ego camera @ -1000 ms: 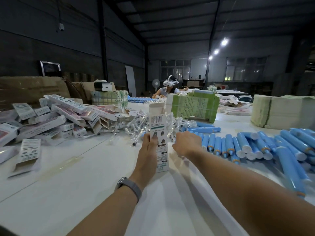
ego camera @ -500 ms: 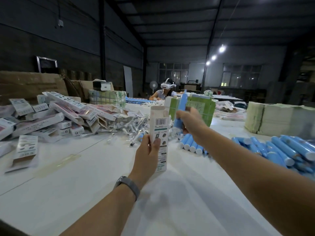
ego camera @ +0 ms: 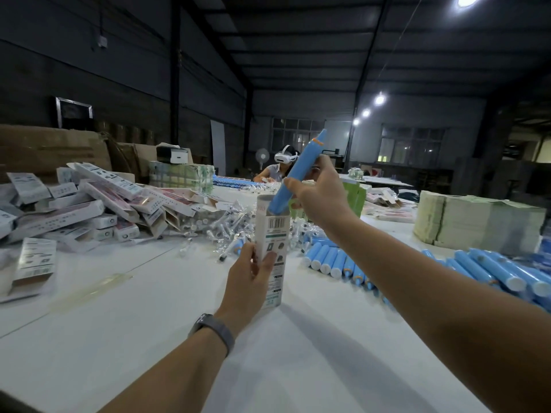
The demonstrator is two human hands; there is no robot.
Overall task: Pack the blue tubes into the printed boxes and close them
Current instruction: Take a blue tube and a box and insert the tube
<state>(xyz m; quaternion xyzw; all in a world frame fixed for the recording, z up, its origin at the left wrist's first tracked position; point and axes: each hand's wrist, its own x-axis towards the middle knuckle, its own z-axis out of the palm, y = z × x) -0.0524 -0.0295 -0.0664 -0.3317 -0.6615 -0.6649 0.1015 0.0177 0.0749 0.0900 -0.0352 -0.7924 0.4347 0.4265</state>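
Blue tube [ego camera: 299, 171] now tilted into printed box [ego camera: 272, 239], lower end hidden, right fingers [ego camera: 301, 186] gripping it, left hand [ego camera: 249, 281] holding box

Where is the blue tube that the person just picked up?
In the head view, the blue tube is up in the middle, pinched by the right hand, tilted, its lower end poking into the open top of the printed box held by the left hand.

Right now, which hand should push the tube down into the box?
The right hand: it already grips the tube, whose lower end sits in the open box. The left hand is busy holding the box upright.
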